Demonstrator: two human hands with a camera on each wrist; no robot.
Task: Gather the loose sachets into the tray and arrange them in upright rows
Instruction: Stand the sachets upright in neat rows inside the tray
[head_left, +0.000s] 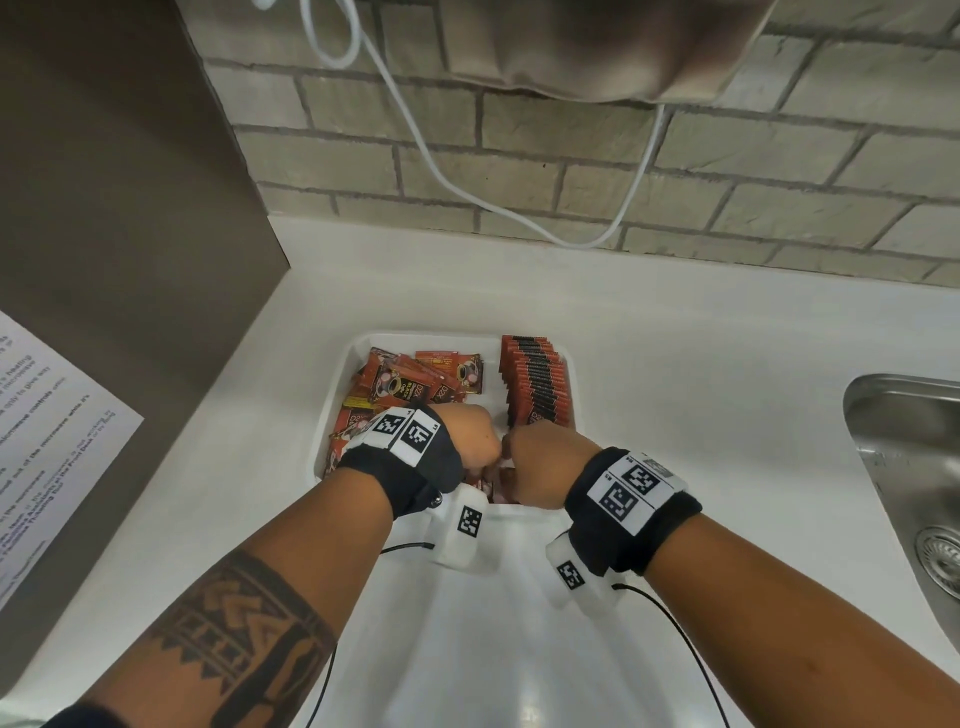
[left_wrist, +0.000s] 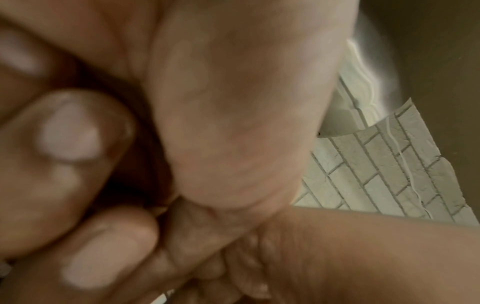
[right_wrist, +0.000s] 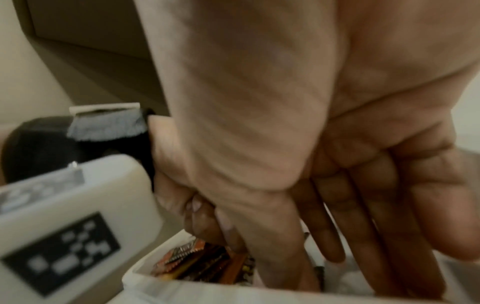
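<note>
We see both wrists bent down into the tray (head_left: 340, 384): left hand (head_left: 470, 434) curls its fingers over loose sachets (head_left: 410, 382); right hand (head_left: 543, 460) reaches in, fingers straight and together.

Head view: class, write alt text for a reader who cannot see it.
Two hands, left hand and right hand, meet over the near end of a white tray on a white counter. An upright row of sachets fills the tray's right side; loose sachets lie jumbled on its left. A steel sink sits at right.
</note>
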